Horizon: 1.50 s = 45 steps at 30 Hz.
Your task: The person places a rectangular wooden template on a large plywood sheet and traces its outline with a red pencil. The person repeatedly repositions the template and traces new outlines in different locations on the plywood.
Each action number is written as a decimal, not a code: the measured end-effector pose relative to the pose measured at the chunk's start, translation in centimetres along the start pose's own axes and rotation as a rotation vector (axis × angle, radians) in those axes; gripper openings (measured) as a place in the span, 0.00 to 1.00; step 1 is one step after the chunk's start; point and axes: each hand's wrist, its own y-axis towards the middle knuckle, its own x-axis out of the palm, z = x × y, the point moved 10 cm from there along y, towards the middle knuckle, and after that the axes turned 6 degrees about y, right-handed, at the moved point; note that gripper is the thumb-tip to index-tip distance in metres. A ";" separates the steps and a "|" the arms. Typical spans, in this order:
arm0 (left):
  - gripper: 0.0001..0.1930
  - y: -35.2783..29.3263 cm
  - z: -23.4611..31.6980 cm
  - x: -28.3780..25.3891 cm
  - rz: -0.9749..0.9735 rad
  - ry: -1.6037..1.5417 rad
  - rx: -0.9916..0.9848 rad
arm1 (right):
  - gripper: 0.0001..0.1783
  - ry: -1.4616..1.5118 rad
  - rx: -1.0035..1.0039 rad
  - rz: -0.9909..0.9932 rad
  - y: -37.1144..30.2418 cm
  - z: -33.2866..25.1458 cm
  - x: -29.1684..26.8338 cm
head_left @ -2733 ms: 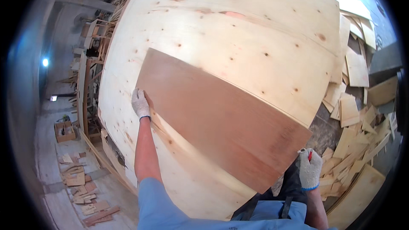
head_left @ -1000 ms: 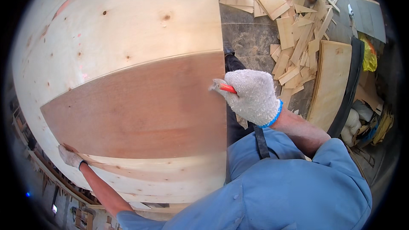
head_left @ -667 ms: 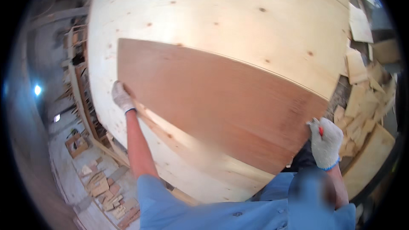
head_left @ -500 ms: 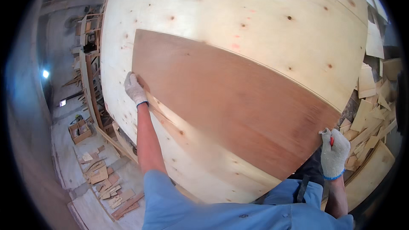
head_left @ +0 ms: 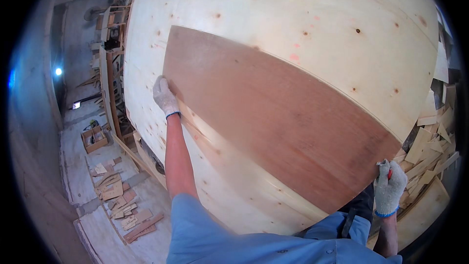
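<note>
My left grip (head_left: 166, 98) touches the brown board (head_left: 273, 120) at left, closure indeterminate; my right grip (head_left: 391, 188), beside the board's right end, holds a red tool (head_left: 390, 174).

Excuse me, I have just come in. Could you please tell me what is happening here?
A person in white gloves is working with a brown board that lies on a larger pale wood sheet. The left hand is at the board's near left corner. The right hand, by the board's right end, holds a small red object, mostly hidden by the glove. Loose wood pieces lie on the floor to the left.
</note>
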 end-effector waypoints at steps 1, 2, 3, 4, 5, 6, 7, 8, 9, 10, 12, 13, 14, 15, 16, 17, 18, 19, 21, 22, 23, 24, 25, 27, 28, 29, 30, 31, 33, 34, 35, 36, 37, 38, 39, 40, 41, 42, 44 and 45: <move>0.21 0.0 -0.1 -0.1 0.001 0.006 0.003 | 0.16 -0.009 0.002 -0.008 0.0 0.0 0.0; 0.21 0.1 -0.2 -0.3 0.002 0.012 0.006 | 0.15 -0.018 0.005 -0.016 0.0 -0.1 0.0; 0.21 0.2 -0.3 -0.4 0.003 0.018 0.010 | 0.15 -0.026 0.008 -0.023 0.0 -0.1 0.0; 0.21 0.3 -0.3 -0.4 0.005 0.033 0.015 | 0.15 -0.023 0.008 -0.024 0.1 -0.1 -0.1; 0.21 0.3 -0.2 -0.5 0.008 0.048 0.021 | 0.15 -0.019 0.009 -0.024 0.1 -0.2 -0.1; 0.21 0.3 -0.2 -0.5 0.010 0.062 0.027 | 0.15 -0.015 0.010 -0.025 0.2 -0.2 -0.1; 0.21 0.1 0.4 -0.4 0.009 0.079 0.034 | 0.15 -0.022 0.010 -0.022 0.2 -0.3 -0.1; 0.21 0.0 1.0 -0.3 0.007 0.096 0.040 | 0.15 -0.030 0.010 -0.019 0.2 -0.3 -0.1; 0.21 -0.2 1.5 -0.2 0.005 0.113 0.047 | 0.15 -0.038 0.010 -0.015 0.1 -0.3 -0.1; 0.21 -0.1 1.1 -0.4 0.009 0.112 0.043 | 0.15 -0.040 0.003 -0.018 0.2 -0.4 -0.1; 0.20 0.2 0.2 -0.9 0.016 0.110 0.036 | 0.15 -0.043 -0.010 -0.024 0.2 -0.5 0.1; 0.20 0.2 0.0 -0.8 0.022 0.097 0.026 | 0.15 -0.049 -0.012 -0.026 0.1 -0.5 0.1; 0.20 0.2 -0.1 -0.8 0.027 0.085 0.017 | 0.15 -0.054 -0.013 -0.028 0.1 -0.4 0.1; 0.20 0.2 -0.2 -0.8 0.032 0.072 0.010 | 0.15 -0.059 -0.013 -0.029 0.0 -0.4 0.2; 0.20 0.2 -0.1 -0.4 0.026 0.078 0.014 | 0.15 -0.057 0.004 -0.037 0.0 -0.3 0.2; 0.20 0.3 0.1 -0.1 0.019 0.083 0.020 | 0.15 -0.055 0.023 -0.042 -0.1 -0.2 0.2; 0.20 0.6 0.5 0.4 0.009 0.087 0.029 | 0.15 -0.052 0.044 -0.045 -0.1 -0.1 0.2; 0.19 1.5 -0.6 0.3 -0.002 0.240 0.190 | 0.15 0.020 0.015 -0.020 0.1 -0.4 -0.1; 0.17 2.5 -3.0 0.9 -0.050 0.728 0.557 | 0.15 0.123 -0.013 0.036 -0.1 -0.3 -0.8; 0.15 0.4 -1.7 2.8 -0.039 0.835 0.711 | 0.16 0.095 -0.049 0.048 -0.2 -1.0 -0.9; 0.16 0.1 -2.8 3.4 -0.096 0.895 0.749 | 0.15 0.029 -0.070 0.008 0.2 -1.8 -0.8; 0.17 0.5 -3.9 3.1 -0.152 0.845 0.697 | 0.14 -0.038 -0.091 -0.025 0.5 -2.6 -0.8; 0.18 1.4 -4.6 2.4 -0.194 0.744 0.595 | 0.14 -0.101 -0.114 -0.058 0.8 -3.2 -0.9; 0.20 2.8 -4.4 0.9 -0.236 0.434 0.289 | 0.16 -0.016 -0.128 -0.012 0.8 -3.3 -0.6; 0.22 2.5 -3.6 0.7 -0.226 0.338 0.163 | 0.16 -0.004 -0.166 0.013 0.7 -3.1 -0.7; 0.23 1.9 -2.7 0.9 -0.215 0.306 0.086 | 0.16 -0.029 -0.129 0.022 0.8 -2.2 -0.8; 0.25 1.7 -1.3 0.5 -0.169 0.339 0.065 | 0.17 -0.027 -0.102 0.024 0.6 -1.7 -0.8; 0.25 1.8 -1.1 0.1 -0.159 0.359 0.075 | 0.17 -0.011 -0.080 0.021 0.4 -1.2 -0.6; 0.26 2.3 -1.8 0.0 -0.141 0.401 0.082 | 0.15 -0.050 -0.091 0.028 0.2 -0.9 -0.5; 0.26 2.1 -1.3 0.9 -0.161 0.394 0.065 | 0.14 -0.071 -0.090 0.027 0.3 -0.6 -0.5; 0.26 2.3 -1.4 0.6 -0.148 0.404 0.079 | 0.12 -0.085 -0.101 0.027 0.5 -0.7 -0.3; 0.25 2.9 -1.7 0.8 -0.137 0.415 0.092 | 0.11 -0.099 -0.112 0.026 1.3 -0.8 -0.3; 0.25 2.3 -1.9 0.9 -0.145 0.444 0.106 | 0.10 -0.110 -0.104 0.006 0.4 -0.3 -0.3; 0.25 1.9 -1.4 0.4 -0.133 0.436 0.071 | 0.11 -0.009 -0.017 -0.062 -2.1 0.3 0.0; 0.24 1.5 -0.4 0.7 -0.118 0.423 0.037 | 0.12 0.091 0.071 -0.119 -4.4 0.9 0.2; 0.24 1.1 -0.3 0.7 -0.093 0.404 0.001 | 0.13 0.189 0.149 -0.166 -6.1 1.4 0.5; 0.23 1.4 -1.1 0.4 -0.106 0.434 0.030 | 0.14 0.290 0.210 -0.212 -7.0 1.7 1.0; 0.22 2.3 -2.3 0.1 -0.117 0.462 0.058 | 0.15 0.391 0.270 -0.256 -8.0 1.9 1.6; 0.21 3.6 -3.0 0.5 -0.145 0.487 0.070 | 0.14 0.526 0.449 -0.417 -10.7 1.7 3.1; 0.21 3.8 -3.1 0.8 -0.160 0.489 0.049 | 0.12 0.686 0.530 -0.361 -13.1 1.5 3.7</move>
